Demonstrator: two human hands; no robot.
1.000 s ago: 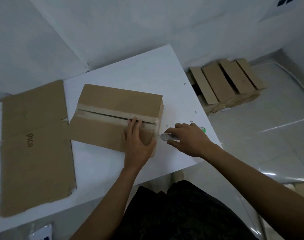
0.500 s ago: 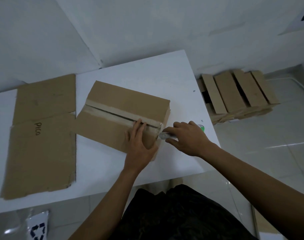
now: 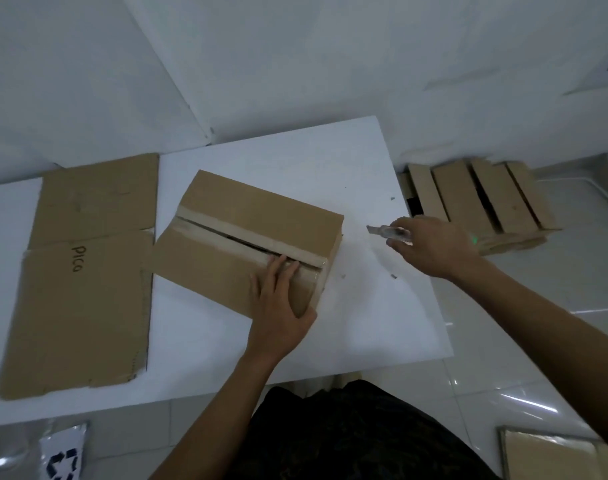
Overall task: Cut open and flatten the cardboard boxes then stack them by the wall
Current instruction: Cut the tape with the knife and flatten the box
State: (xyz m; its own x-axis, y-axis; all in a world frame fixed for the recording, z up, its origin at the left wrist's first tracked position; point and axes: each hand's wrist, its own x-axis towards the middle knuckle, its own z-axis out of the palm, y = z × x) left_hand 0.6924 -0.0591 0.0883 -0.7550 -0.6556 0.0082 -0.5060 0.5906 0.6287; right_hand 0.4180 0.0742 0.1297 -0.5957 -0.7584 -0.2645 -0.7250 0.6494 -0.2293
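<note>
Your brown rectangular cardboard box (image 3: 261, 223) sits mid white table (image 3: 295, 150), taped top seam slit open as a dark gap. Its long axis runs from far-left to near-right, seam along it. Your left hand (image 3: 278, 306) lies palm-down on the box's near right corner, fingers flat and spread at the seam, gripping nothing. Your right hand (image 3: 430, 244) hovers right of the box, clear of it, closed around a grey utility knife (image 3: 387, 232), blade pointing left at the box. Flattened brown cardboard sheet marked "pico" (image 3: 81, 271) lies left of the box.
</note>
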